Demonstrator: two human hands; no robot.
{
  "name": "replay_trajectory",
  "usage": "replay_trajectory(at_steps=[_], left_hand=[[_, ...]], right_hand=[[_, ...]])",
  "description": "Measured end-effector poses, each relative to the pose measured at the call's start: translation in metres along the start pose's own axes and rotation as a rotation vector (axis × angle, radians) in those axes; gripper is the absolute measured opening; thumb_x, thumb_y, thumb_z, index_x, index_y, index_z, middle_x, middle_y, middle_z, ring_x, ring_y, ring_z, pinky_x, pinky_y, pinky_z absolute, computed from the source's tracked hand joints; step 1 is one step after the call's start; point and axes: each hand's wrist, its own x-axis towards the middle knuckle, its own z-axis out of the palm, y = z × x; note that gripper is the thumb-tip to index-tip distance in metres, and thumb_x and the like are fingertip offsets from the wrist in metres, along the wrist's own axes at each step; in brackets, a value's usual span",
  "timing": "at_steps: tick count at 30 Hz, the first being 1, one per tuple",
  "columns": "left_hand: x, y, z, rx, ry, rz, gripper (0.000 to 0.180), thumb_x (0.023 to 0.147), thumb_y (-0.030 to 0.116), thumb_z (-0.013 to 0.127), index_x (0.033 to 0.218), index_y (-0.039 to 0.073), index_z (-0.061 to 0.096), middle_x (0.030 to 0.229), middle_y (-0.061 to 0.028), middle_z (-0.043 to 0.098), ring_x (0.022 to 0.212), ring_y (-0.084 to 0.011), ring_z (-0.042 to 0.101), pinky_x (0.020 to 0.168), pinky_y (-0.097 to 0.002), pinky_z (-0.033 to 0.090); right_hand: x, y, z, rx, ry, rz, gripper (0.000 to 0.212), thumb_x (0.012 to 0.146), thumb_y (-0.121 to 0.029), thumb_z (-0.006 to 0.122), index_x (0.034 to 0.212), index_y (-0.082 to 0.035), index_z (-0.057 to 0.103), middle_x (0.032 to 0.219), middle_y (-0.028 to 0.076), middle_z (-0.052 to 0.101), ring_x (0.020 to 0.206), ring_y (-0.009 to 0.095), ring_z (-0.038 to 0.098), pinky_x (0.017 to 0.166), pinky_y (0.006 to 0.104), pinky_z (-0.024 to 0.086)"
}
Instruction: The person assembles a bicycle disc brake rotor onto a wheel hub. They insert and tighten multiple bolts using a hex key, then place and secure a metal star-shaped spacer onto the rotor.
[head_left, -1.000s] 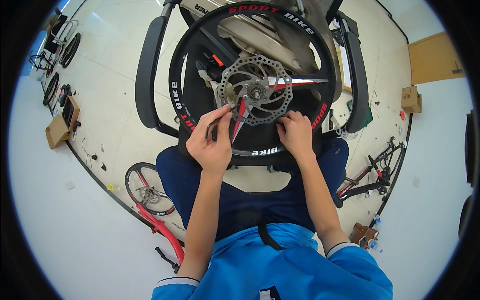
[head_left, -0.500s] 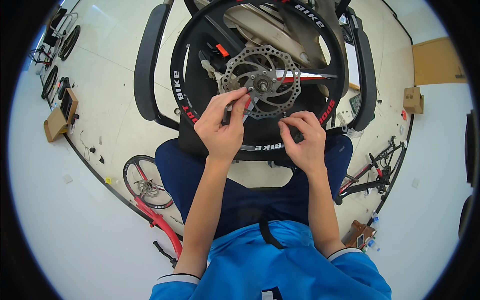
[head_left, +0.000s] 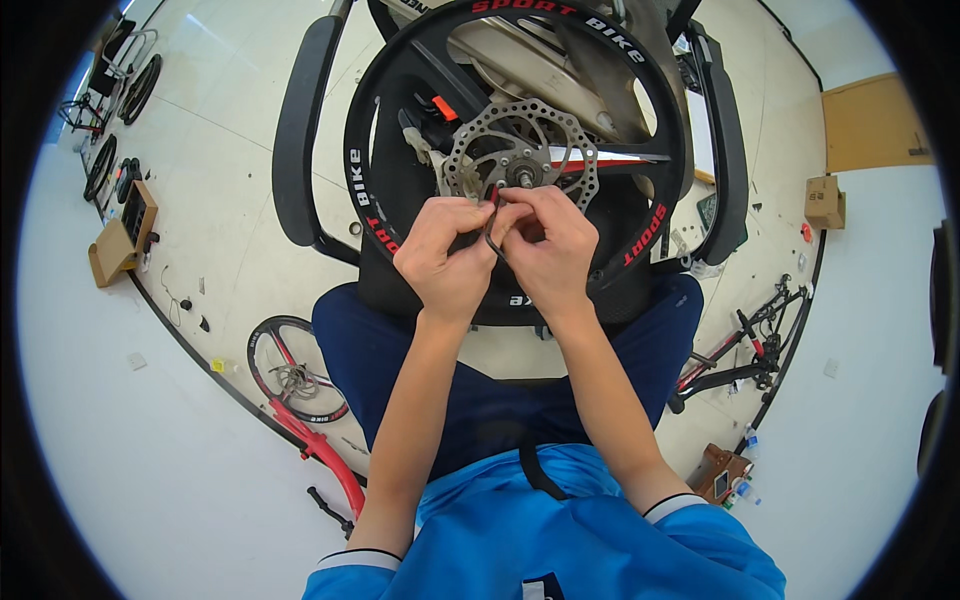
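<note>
A black bicycle wheel (head_left: 362, 208) lies across the chair in front of me, its metal brake disc (head_left: 455, 160) facing up around the hub axle (head_left: 526, 178). My left hand (head_left: 447, 250) is closed at the disc's near edge, its thumb and forefinger pinching a dark, bent hex key (head_left: 491, 232). My right hand (head_left: 548, 245) meets it just below the hub, fingers curled and pinched against the key's other side. Whatever lies between the right fingertips is hidden. Both hands cover the near part of the disc.
Chair armrests (head_left: 308, 130) flank the wheel. On the floor at left are an open cardboard box (head_left: 112, 250), another wheel (head_left: 290, 370) and a red frame (head_left: 325, 450). At right are a black bicycle frame (head_left: 745, 370), a small carton (head_left: 825, 203) and a brown bag (head_left: 720, 472).
My right hand has moved left and up from the disc's lower right edge, where it pinched something small, to meet my left hand. The hex key now shows between both hands.
</note>
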Motion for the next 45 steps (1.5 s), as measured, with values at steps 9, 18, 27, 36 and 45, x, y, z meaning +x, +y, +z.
replay_trajectory(at_steps=[9,18,27,36,45], left_hand=[[0.018,0.014,-0.014,-0.034,-0.272,0.150,0.036,0.070,-0.015,0.070,0.103,-0.001,0.075,0.109,-0.0139,0.073,0.101,-0.0286,0.070,0.087,-0.0342,0.056],[0.002,0.006,0.001,-0.125,-0.049,0.021,0.030,0.066,-0.010,0.081,0.095,-0.002,0.076,0.095,-0.0140,0.076,0.088,-0.0270,0.072,0.080,-0.0321,0.058],[0.008,0.011,-0.011,-0.049,-0.164,0.134,0.025,0.070,-0.013,0.077,0.093,-0.001,0.075,0.093,-0.0114,0.076,0.089,-0.0261,0.071,0.079,-0.0325,0.057],[0.007,0.012,-0.001,-0.076,-0.053,0.001,0.023,0.068,-0.010,0.081,0.085,-0.001,0.069,0.088,-0.0098,0.073,0.091,-0.0269,0.068,0.081,-0.0340,0.055],[0.005,0.008,-0.006,-0.040,-0.070,0.104,0.033,0.066,-0.015,0.070,0.094,0.001,0.076,0.094,-0.0096,0.076,0.085,-0.0257,0.072,0.076,-0.0338,0.058]], right_hand=[[-0.001,0.009,-0.002,-0.106,-0.076,-0.108,0.030,0.076,0.004,0.073,0.105,-0.002,0.074,0.075,0.007,0.062,0.057,0.018,0.061,0.053,0.0286,0.049],[0.002,0.013,0.010,-0.032,0.107,-0.166,0.031,0.072,0.007,0.074,0.101,-0.002,0.074,0.071,0.008,0.060,0.059,0.019,0.059,0.053,0.0294,0.047],[0.005,0.010,-0.002,-0.025,-0.128,-0.069,0.044,0.076,0.006,0.071,0.117,-0.007,0.074,0.065,0.008,0.053,0.053,0.017,0.051,0.051,0.0297,0.042],[-0.010,0.012,0.015,0.027,0.180,-0.067,0.028,0.077,0.004,0.075,0.104,-0.002,0.075,0.066,0.005,0.057,0.054,0.012,0.052,0.050,0.0243,0.041],[-0.011,0.004,0.015,-0.020,0.162,-0.008,0.028,0.076,0.007,0.073,0.102,-0.002,0.075,0.069,0.006,0.060,0.055,0.012,0.054,0.051,0.0248,0.043]])
